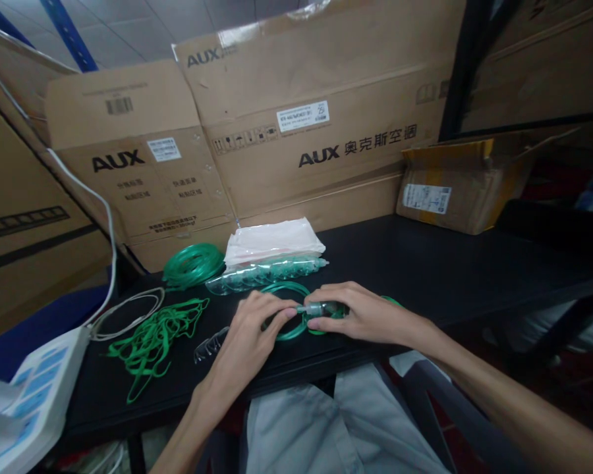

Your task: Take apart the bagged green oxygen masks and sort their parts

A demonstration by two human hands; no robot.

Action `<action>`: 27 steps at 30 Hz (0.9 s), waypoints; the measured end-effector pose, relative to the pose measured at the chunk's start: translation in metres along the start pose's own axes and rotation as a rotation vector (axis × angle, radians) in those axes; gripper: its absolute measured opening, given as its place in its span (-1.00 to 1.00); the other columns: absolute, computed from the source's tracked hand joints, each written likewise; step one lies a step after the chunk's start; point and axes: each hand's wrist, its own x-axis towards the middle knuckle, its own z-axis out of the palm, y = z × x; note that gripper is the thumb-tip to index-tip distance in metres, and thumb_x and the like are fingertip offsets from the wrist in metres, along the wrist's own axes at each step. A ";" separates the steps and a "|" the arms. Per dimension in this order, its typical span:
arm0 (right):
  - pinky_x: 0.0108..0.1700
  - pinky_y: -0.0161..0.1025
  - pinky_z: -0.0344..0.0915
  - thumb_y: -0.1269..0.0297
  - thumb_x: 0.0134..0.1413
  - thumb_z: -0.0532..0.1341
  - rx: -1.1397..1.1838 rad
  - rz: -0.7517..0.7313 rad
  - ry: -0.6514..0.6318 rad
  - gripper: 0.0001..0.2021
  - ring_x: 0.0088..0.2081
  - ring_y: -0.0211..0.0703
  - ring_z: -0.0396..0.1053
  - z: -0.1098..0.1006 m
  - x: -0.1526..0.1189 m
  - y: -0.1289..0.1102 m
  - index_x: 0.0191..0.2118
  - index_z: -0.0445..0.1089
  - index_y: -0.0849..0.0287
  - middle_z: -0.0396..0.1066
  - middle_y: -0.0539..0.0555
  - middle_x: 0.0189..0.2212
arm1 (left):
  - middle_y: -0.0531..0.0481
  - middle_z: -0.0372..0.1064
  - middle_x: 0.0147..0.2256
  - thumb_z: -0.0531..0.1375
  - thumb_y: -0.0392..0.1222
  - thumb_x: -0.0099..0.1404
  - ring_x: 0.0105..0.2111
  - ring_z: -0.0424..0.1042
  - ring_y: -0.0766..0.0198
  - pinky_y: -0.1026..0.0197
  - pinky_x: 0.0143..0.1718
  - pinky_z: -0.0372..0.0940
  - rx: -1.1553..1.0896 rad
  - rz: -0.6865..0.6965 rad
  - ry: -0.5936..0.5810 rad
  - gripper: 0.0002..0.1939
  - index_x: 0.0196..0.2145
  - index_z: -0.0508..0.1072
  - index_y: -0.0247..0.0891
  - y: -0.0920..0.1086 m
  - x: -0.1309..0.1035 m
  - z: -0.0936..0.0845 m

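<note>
My right hand (358, 311) is closed around a translucent green plastic cup with a narrow tip (317, 308), possibly a nebulizer cup. Thumb and forefinger of my left hand (259, 316) pinch the narrow end, where a tube end seems to meet it; the fingers partly hide the joint. Below and behind both hands lies a loop of green tubing (290, 287) on the black table. Just beyond it is a row of nested clear green plastic masks or cups (271, 271). Small metal strips (210, 347) rest beside my left wrist.
A tangle of green elastic straps (153, 336) and a coil of green tubing (192, 264) lie left. White plastic bags (275, 241) are stacked behind. A white device with a cable (42, 395) stands front left. Large cartons (321, 85) wall the back; an open box (447, 184) sits back right.
</note>
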 end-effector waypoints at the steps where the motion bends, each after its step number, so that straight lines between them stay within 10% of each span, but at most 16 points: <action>1: -0.02 -0.25 0.27 0.01 0.26 0.23 -0.025 -0.001 -0.017 -0.65 -0.13 -0.13 0.44 0.000 0.000 -0.001 0.02 0.48 0.11 0.52 0.07 -0.14 | 0.04 0.53 -0.15 0.10 -0.06 0.47 -0.13 0.37 0.18 0.10 -0.06 0.24 -0.005 0.009 -0.010 -0.75 -0.09 0.57 -0.09 0.000 0.000 0.000; 19: -0.26 -0.32 0.18 0.26 0.29 0.16 -0.174 -0.012 0.014 -0.87 -0.37 -0.24 0.34 0.007 0.002 -0.004 -0.24 0.41 0.16 0.42 0.00 -0.37 | 0.06 0.47 -0.31 0.07 -0.17 0.48 -0.25 0.39 0.23 0.18 -0.14 0.24 -0.057 0.038 -0.115 -0.79 -0.21 0.50 -0.17 0.006 0.013 -0.002; 27: -0.48 -0.39 0.10 -0.04 0.29 0.12 0.418 0.269 -0.246 -0.62 -0.49 -0.33 0.14 -0.010 0.013 0.000 -0.28 0.41 0.21 0.22 -0.07 -0.48 | 0.03 0.48 -0.25 0.05 -0.21 0.51 -0.25 0.32 0.22 0.12 -0.14 0.14 0.102 0.207 0.043 -0.80 -0.11 0.47 -0.19 0.004 0.009 0.005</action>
